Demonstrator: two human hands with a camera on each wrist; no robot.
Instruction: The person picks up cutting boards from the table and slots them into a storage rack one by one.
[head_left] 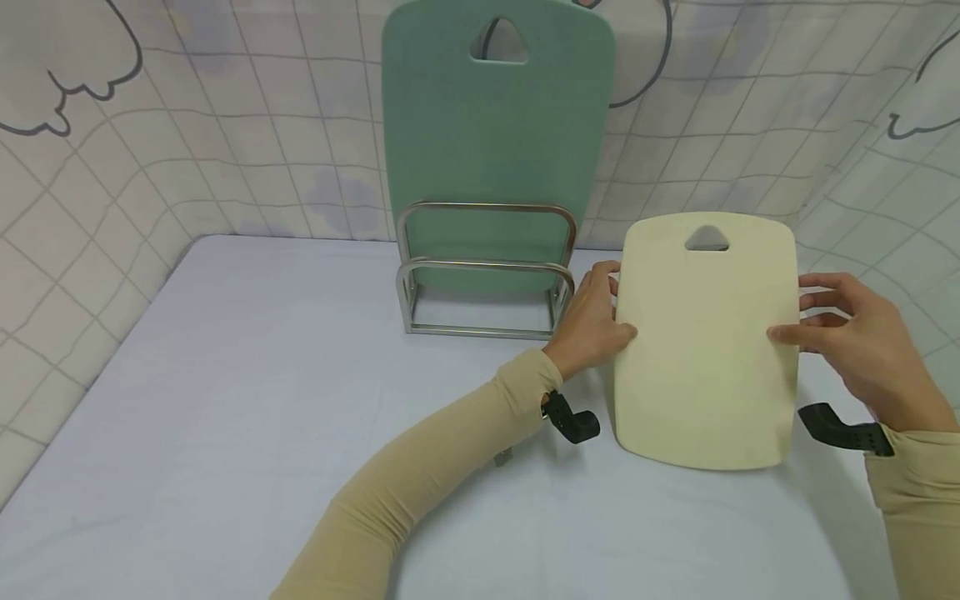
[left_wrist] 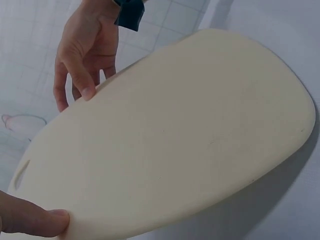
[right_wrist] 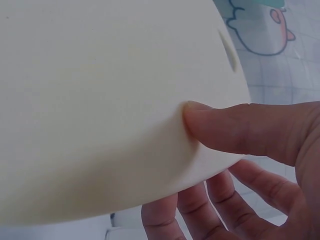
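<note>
Held between the left hand (head_left: 592,321) and right hand (head_left: 855,342) by its 2 side edges, the cream cutting board (head_left: 705,342) seems stiff, light and smooth, so thumbs pinch the front.

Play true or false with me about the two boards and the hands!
1. Both hands hold the cream cutting board. True: the left hand grips one side edge and the right hand the other.
2. The green cutting board lies flat on the table. False: it stands upright in the metal rack.
3. The cream board is in the rack. False: it is beside the rack, to the right.
4. Each board has a handle hole near its top. True.
5. The table is red. False: it is pale lavender.
</note>
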